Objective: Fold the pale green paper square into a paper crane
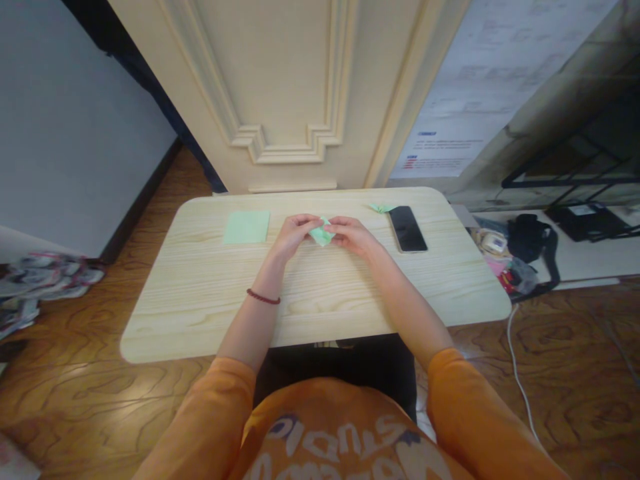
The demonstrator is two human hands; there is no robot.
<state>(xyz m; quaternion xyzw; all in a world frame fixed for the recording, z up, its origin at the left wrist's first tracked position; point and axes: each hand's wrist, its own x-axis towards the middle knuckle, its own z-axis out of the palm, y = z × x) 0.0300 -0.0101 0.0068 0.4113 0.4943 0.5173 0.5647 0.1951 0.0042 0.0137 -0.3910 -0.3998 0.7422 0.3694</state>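
Note:
A small folded piece of light green paper is pinched between both hands above the far middle of a pale wooden table. My left hand grips its left side with closed fingers; a dark red bead bracelet sits on that wrist. My right hand holds the right side, fingers curled onto the paper. A flat square sheet of green paper lies on the table to the left of my hands.
A black phone lies face up at the far right of the table, with a small folded green paper figure beside its top. A cream panelled door stands behind the table. Bags and clutter lie on the floor at right; a white cable runs there.

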